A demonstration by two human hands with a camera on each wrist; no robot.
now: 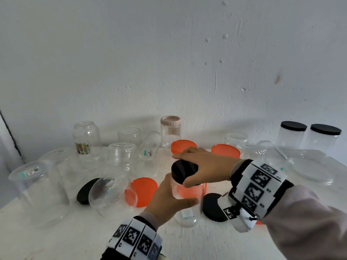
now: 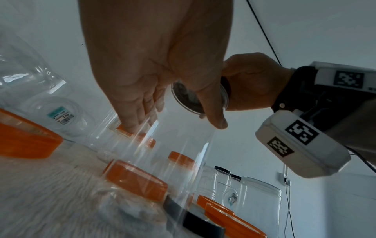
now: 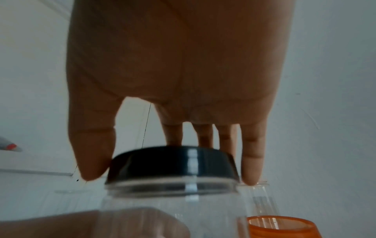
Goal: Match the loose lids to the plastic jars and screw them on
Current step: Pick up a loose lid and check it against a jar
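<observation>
A clear plastic jar point(image 1: 187, 212) stands upright near the front middle of the white table point(image 1: 56, 241). My left hand point(image 1: 174, 194) grips its side, thumb in front and fingers behind. A black lid point(image 1: 185, 168) sits on the jar's mouth. My right hand point(image 1: 189, 170) comes from above and holds the lid by its rim between thumb and fingers. The right wrist view shows the lid point(image 3: 173, 164) level on the jar's neck point(image 3: 173, 190), thumb at left, fingers behind and right. In the left wrist view the jar point(image 2: 179, 153) and the lid's underside point(image 2: 187, 99) show.
Loose orange lids point(image 1: 144, 191) point(image 1: 183, 146) point(image 1: 225, 151) and black lids point(image 1: 85, 190) point(image 1: 213, 207) lie around the jar. Several clear jars stand overturned at the left and back. A pink-lidded jar point(image 1: 170, 132) and two black-lidded jars point(image 1: 293, 134) stand by the wall.
</observation>
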